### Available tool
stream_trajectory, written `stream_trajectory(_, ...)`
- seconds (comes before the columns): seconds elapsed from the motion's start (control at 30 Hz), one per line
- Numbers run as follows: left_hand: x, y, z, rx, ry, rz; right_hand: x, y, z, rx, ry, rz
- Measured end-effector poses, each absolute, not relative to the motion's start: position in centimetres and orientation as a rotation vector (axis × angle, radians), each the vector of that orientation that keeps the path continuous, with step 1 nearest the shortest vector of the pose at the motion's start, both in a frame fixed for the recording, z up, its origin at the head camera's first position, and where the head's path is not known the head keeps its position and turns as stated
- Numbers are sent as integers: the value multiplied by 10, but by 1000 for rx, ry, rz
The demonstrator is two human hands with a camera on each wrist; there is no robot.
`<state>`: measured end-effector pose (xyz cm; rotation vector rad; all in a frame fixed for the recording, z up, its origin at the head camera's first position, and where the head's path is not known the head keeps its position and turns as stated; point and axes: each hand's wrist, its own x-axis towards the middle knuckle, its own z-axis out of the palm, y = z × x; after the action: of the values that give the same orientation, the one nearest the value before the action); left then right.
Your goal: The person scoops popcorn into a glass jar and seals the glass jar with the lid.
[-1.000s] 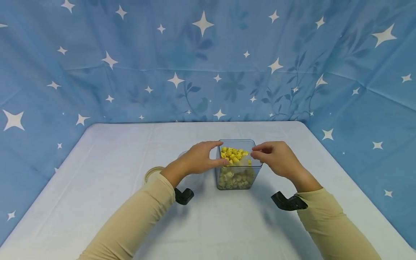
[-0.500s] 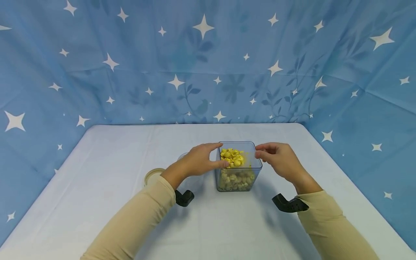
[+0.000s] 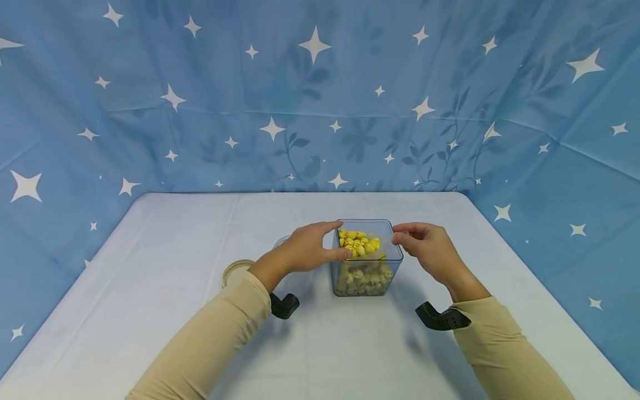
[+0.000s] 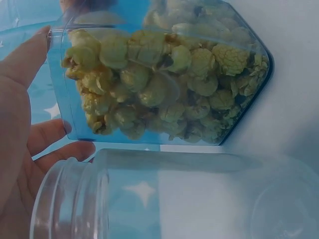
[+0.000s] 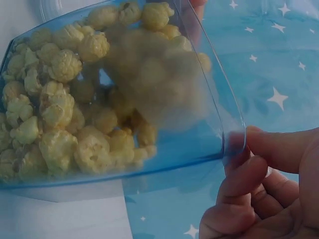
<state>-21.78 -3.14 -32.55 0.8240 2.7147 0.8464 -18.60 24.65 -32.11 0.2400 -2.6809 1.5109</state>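
A clear square plastic container (image 3: 370, 225) stands on the table with yellow popcorn (image 3: 357, 243) in it. My left hand (image 3: 310, 247) holds its left side, the thumb at the near rim and the index finger by the far left corner. At the right rim my right hand (image 3: 430, 247) pinches the container's edge between thumb and forefinger, clearest in the right wrist view. That view also shows a cloudy, blurred translucent patch (image 5: 159, 79) among the popcorn; what it is I cannot tell. Beneath my left hand stands a clear round jar (image 4: 164, 194) with a threaded mouth, mostly hidden in the head view.
A gold-rimmed round lid (image 3: 235, 270) lies on the white table (image 3: 175, 261), partly behind my left forearm. A blue star-patterned cloth (image 3: 310, 100) hangs behind and beside the table. Black camera mounts (image 3: 285, 305) sit at both wrists.
The popcorn's surface has shifted: half a second ago it was heaped to the left, now it spreads further right. My right fingertips have moved slightly right onto the rim. My left hand stays in place.
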Motion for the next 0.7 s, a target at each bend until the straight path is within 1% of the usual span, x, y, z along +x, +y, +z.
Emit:
stream_trajectory(0.33, -219, -30, -326, 802, 2717, 839, -188, 251, -321, 197, -2655, 1572)
stream_trajectory(0.7, -218, -30, -325, 796, 2716, 840, -189, 260, -323, 193, -2541, 1765)
